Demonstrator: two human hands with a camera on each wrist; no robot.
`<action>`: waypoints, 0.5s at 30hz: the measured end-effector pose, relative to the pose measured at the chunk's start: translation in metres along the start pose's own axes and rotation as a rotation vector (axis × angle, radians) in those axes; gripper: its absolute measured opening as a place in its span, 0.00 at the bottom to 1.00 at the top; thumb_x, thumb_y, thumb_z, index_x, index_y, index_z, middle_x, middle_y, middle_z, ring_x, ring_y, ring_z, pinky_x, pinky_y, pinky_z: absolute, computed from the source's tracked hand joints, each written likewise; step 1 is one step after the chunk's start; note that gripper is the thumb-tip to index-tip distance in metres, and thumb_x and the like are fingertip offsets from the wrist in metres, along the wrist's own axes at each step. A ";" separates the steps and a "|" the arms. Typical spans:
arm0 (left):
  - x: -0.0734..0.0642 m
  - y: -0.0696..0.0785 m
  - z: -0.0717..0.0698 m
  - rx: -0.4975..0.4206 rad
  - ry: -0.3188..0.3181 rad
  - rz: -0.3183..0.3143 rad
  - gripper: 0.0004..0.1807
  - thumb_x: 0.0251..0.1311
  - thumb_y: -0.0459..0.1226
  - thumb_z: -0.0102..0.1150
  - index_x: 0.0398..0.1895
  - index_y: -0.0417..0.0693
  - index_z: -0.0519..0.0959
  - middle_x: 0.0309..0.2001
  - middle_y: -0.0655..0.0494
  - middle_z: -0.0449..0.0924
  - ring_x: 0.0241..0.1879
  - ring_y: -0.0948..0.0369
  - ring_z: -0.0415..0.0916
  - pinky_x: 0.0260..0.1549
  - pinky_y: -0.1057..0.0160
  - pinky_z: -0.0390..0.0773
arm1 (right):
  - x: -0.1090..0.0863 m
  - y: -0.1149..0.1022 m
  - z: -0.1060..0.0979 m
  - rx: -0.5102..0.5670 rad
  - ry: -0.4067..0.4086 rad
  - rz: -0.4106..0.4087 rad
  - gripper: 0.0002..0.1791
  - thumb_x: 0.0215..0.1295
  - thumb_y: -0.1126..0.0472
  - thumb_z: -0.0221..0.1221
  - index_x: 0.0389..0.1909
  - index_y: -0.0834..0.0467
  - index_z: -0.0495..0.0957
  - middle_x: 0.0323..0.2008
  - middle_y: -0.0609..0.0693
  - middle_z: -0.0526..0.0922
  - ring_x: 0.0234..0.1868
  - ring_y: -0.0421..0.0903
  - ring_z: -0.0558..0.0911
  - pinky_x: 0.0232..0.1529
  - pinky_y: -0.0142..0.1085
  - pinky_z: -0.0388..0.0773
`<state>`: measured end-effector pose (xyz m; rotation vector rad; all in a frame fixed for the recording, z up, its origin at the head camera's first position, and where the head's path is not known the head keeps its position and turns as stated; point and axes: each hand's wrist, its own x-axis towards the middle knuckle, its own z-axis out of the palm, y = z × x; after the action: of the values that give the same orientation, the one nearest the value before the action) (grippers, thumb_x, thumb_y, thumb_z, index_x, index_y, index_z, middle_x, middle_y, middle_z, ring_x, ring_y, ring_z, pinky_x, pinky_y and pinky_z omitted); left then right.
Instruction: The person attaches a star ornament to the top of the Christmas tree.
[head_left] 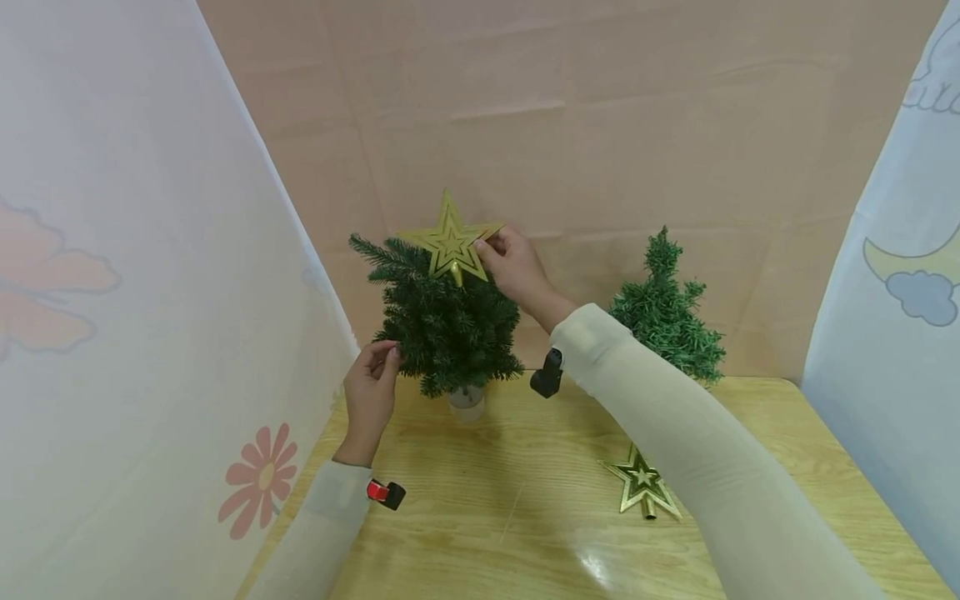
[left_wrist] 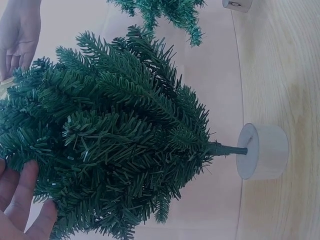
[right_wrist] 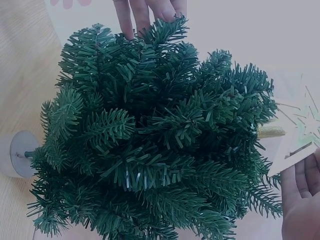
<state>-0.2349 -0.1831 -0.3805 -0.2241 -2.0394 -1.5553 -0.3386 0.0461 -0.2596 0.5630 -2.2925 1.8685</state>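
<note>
A dark green artificial Christmas tree stands on a pale round base. My right hand pinches a gold star topper by its right arm, thumb in front. The star is upright at the treetop, and its gold socket meets the top foliage in the right wrist view; how deep the tip sits inside is hidden. Low on the tree's left side, my left hand pinches the outer branch tips between thumb and fingers. In the left wrist view, its fingers lie against the needles.
A smaller, brighter green tree stands at the back right, partly behind my right sleeve. Another gold star topper lies on the wooden table near that forearm. Printed cloth walls rise at both sides, with a plain peach cloth behind.
</note>
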 end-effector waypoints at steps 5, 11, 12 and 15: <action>-0.001 0.000 0.000 -0.009 0.001 0.008 0.13 0.71 0.32 0.53 0.51 0.31 0.77 0.46 0.38 0.81 0.45 0.45 0.81 0.41 0.76 0.77 | 0.000 -0.001 0.000 0.022 0.003 0.001 0.15 0.74 0.53 0.53 0.54 0.57 0.74 0.53 0.50 0.79 0.54 0.45 0.78 0.56 0.41 0.75; -0.001 0.000 -0.001 -0.019 0.001 0.019 0.13 0.71 0.32 0.52 0.52 0.30 0.77 0.46 0.36 0.80 0.45 0.43 0.80 0.41 0.77 0.76 | 0.001 0.000 0.000 0.015 0.012 0.001 0.15 0.73 0.51 0.54 0.54 0.55 0.75 0.53 0.48 0.80 0.52 0.43 0.78 0.54 0.40 0.76; -0.001 0.000 -0.001 -0.019 0.001 0.021 0.13 0.71 0.32 0.52 0.52 0.30 0.76 0.46 0.36 0.80 0.45 0.42 0.80 0.41 0.77 0.76 | 0.001 0.000 0.000 0.013 0.011 0.002 0.15 0.73 0.51 0.54 0.54 0.55 0.75 0.53 0.47 0.80 0.52 0.43 0.78 0.53 0.40 0.76; -0.002 0.001 -0.001 -0.017 -0.001 0.020 0.13 0.71 0.32 0.52 0.52 0.30 0.76 0.46 0.36 0.80 0.45 0.41 0.80 0.41 0.77 0.76 | 0.000 0.000 0.000 0.016 0.003 0.003 0.16 0.73 0.51 0.54 0.53 0.55 0.76 0.53 0.48 0.80 0.53 0.43 0.78 0.54 0.40 0.76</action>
<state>-0.2328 -0.1835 -0.3804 -0.2513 -2.0190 -1.5613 -0.3390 0.0463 -0.2600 0.5586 -2.2796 1.8894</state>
